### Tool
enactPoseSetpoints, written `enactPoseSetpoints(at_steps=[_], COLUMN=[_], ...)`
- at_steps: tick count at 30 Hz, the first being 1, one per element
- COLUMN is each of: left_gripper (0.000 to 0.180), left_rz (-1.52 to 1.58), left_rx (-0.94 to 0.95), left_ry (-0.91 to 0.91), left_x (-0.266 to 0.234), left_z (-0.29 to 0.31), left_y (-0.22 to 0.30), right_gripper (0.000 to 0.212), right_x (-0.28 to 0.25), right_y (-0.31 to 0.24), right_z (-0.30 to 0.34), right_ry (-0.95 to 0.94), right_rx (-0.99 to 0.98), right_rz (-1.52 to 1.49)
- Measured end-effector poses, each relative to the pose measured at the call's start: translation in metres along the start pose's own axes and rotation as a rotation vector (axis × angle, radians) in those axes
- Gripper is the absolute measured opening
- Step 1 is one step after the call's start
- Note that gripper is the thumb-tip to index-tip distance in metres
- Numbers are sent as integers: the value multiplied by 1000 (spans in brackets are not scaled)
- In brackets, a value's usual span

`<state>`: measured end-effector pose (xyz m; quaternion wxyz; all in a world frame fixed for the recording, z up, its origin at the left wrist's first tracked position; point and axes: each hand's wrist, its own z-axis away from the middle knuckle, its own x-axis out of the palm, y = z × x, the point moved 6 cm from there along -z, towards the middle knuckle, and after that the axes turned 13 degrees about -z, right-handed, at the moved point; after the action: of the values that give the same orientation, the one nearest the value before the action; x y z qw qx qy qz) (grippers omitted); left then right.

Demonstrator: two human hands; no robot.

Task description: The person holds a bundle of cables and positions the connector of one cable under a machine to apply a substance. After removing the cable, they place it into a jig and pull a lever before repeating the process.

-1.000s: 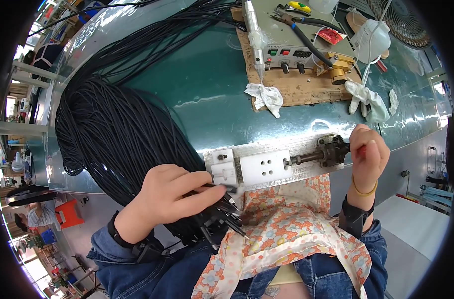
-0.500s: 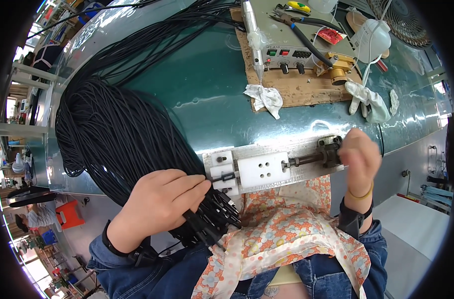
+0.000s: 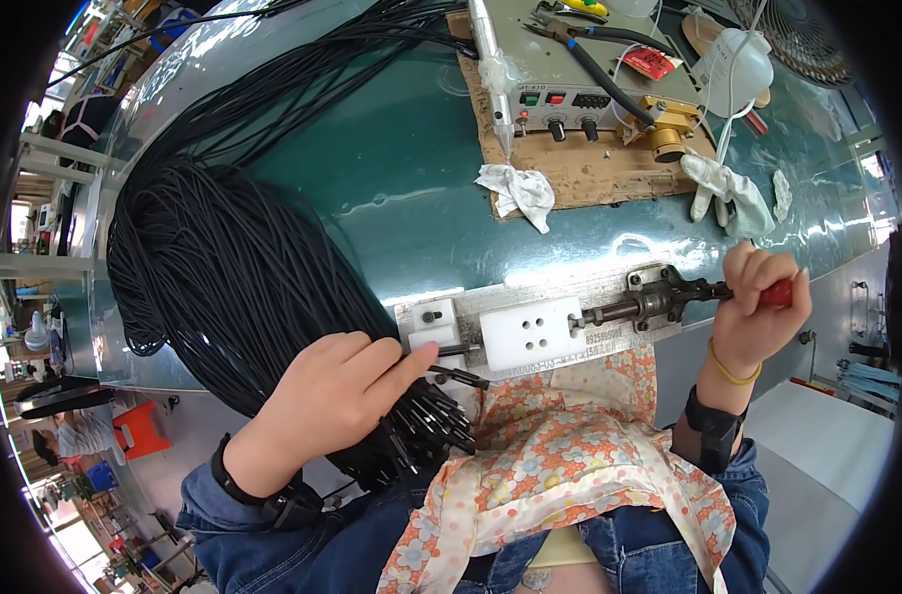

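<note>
My left hand (image 3: 332,401) has its fingers closed on a black cable end (image 3: 458,349), whose tip points at the sliding white block (image 3: 532,338) of a metal clamping fixture (image 3: 624,340). A second black cable end (image 3: 461,376) sticks out just below my fingertips. My right hand (image 3: 758,312) is wrapped round the red handle (image 3: 778,293) of the push-pull toggle clamp (image 3: 659,299), which stretches out to the right. At the fixture's left end sits a smaller fixed white block (image 3: 432,317) with a dark bolt.
A thick bundle of black cables (image 3: 233,257) covers the table's left side. Farther back, a grey control box (image 3: 570,109) stands on cardboard (image 3: 590,173) with pliers (image 3: 609,74) on top. A white glove (image 3: 728,198), a crumpled tissue (image 3: 518,193) and a fan (image 3: 798,35) are also there.
My right hand has moved right, and the clamp's lever now extends that way with its red handle showing. A small gap has opened between the fixed and sliding white blocks.
</note>
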<state>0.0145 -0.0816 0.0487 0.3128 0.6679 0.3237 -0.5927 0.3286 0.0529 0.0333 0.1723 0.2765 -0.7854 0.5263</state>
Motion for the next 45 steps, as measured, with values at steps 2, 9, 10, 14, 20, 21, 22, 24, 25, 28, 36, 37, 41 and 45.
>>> enactPoseSetpoints(at_steps=[2,9,10,14,20,21,22,24,25,28,36,37,41,45], left_gripper=[46,48,49,48,52,53,55,54,53,49,39,38,33,33], left_rz=[-57,-7,24,80,-59,-74,-89,-53,-15,104,434,491,736,441], left_rx=[-25,-47,-56,-59,-32,-35,-37,-56,-74,-94,-27,-10,-55,-59], left_ry=[-126,-21,31,211,-110,-134,-158,-144,-125,-35,1,-31,27,161], left_x=[2,2,1,-8,3,3,4,2,0,-9,-14,-6,1,8], left_z=[3,3,4,7,3,4,4,8,10,15,-7,-12,-19,-11], left_y=[-2,-3,-4,-7,-1,0,-1,-3,-5,-9,-9,-12,-17,-12], right_gripper=[37,33,33,32,32,33,33,32,32,31,32,32,33,33], right_x=[2,70,65,33,11,16,22,62,79,53,44,45,30,12], right_y=[-2,34,29,8,1,2,3,22,37,18,16,17,9,2], right_z=[1,24,21,9,4,8,10,15,24,15,9,10,6,5], right_ry=[-15,-718,-646,-298,-126,-172,-218,-507,-801,-496,-399,-429,-187,-82], right_rx=[-19,-136,-135,-21,-8,-45,-83,-113,-143,-51,58,50,53,25], right_rz=[69,1074,995,501,160,310,460,795,1131,785,608,631,389,133])
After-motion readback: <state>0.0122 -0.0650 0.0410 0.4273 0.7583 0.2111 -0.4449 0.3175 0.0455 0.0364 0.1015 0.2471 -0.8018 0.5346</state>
